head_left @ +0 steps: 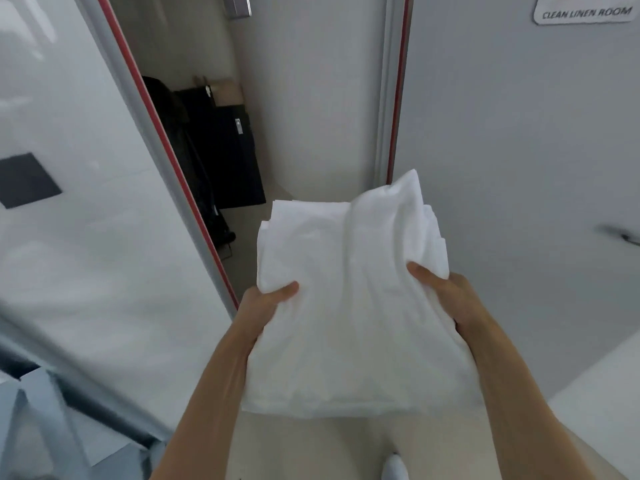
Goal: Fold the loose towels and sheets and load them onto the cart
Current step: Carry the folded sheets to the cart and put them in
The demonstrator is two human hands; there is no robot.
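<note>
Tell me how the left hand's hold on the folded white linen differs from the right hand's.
The left hand grips the folded linen lower in the picture; the right hand grips higher. The left thumb points right across the cloth; the right thumb points left. Both pinch an opposite side edge, thumbs on top, fingers hidden beneath.

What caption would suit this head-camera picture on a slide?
Both hands, left and right, carry a folded white linen stack beside the Clean Linen Room sign.
</note>
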